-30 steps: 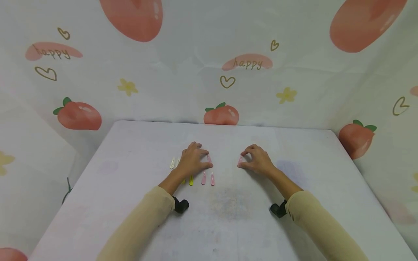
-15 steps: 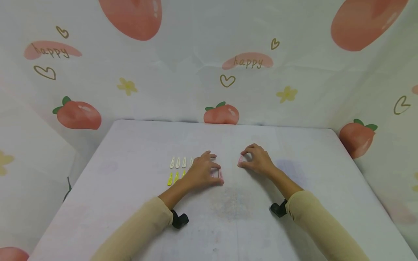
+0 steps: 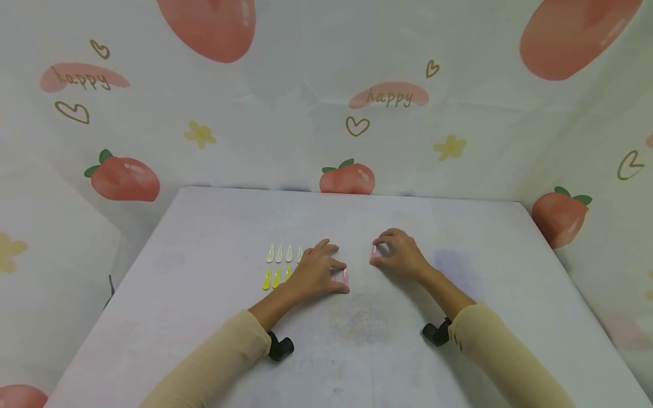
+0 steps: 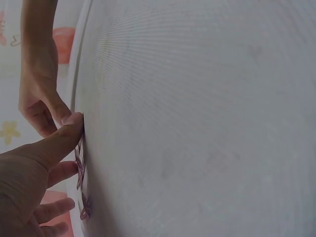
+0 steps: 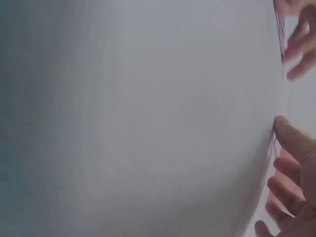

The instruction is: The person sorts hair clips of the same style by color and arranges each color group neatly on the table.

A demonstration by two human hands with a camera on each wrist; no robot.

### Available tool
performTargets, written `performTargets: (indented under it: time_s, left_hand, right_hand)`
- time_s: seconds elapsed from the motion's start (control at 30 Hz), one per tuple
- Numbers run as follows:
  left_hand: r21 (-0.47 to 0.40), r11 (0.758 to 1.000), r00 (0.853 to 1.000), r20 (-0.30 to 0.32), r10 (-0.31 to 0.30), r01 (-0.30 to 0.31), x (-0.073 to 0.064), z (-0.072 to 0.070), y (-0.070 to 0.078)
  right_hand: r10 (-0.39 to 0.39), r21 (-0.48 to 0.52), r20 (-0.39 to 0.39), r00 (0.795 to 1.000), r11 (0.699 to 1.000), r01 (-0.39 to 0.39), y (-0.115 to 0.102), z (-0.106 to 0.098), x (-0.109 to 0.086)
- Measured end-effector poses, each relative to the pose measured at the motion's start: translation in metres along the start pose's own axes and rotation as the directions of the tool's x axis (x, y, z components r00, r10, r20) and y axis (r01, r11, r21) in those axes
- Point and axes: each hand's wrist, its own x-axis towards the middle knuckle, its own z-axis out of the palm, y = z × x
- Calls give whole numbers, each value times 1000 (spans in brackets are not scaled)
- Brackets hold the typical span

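My left hand (image 3: 318,272) pinches a pink snap hair clip (image 3: 344,277) lengthwise between thumb and finger, right at the tabletop. Just left of that clip, another pink clip (image 3: 334,275) shows partly behind the fingers. My right hand (image 3: 403,253) holds a pink hair clip (image 3: 374,251) between thumb and index finger, a short way to the right and farther back. In the left wrist view, the pink clips (image 4: 80,168) appear edge-on along the left thumb and fingers. The right thumb (image 5: 291,136) is at the table surface in the right wrist view.
Left of my left hand lie a row of white hair clips (image 3: 279,254) and, nearer me, a row of yellow ones (image 3: 276,278); the hand hides their right ends. The white table (image 3: 459,351) meets a fruit-printed backdrop (image 3: 285,113) at its far edge.
My left hand has moved right and toward me with a pink clip, to the end of the pink ones. The clip in my right hand has turned from slanted to nearly straight.
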Motion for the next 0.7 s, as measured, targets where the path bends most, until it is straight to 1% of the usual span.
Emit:
performTargets:
  time_s: [0.07,0.17,0.23,0.33,0.4,0.53,0.7]
  left_hand:
    - [7,1000,1000,0,0,0,0,0,0]
    - [16,1000,1000,-2,-1,1,0,0,-1]
    - [16,1000,1000,-2,2,-2,0,-1,0]
    - [17,1000,1000,0,5,-5,0,-2,1]
    - [17,1000,1000,0,9,-9,0,-3,2]
    - [17,1000,1000,9,8,-8,1,-3,1]
    - [25,1000,1000,8,6,-7,0,-3,1]
  right_hand:
    - [-57,-1,1,998,998,57,-7,2,-2]
    - [-144,18,11,990,989,144,-19,6,-7]
    - [-179,38,32,983,983,178,-26,7,-10]
    - [-195,37,71,978,981,193,-35,10,-17]
    - [-195,13,91,977,981,195,-40,11,-20]
    - [-191,-30,86,978,981,194,-45,13,-25]
    - [-163,-10,87,983,986,165,-46,13,-26]
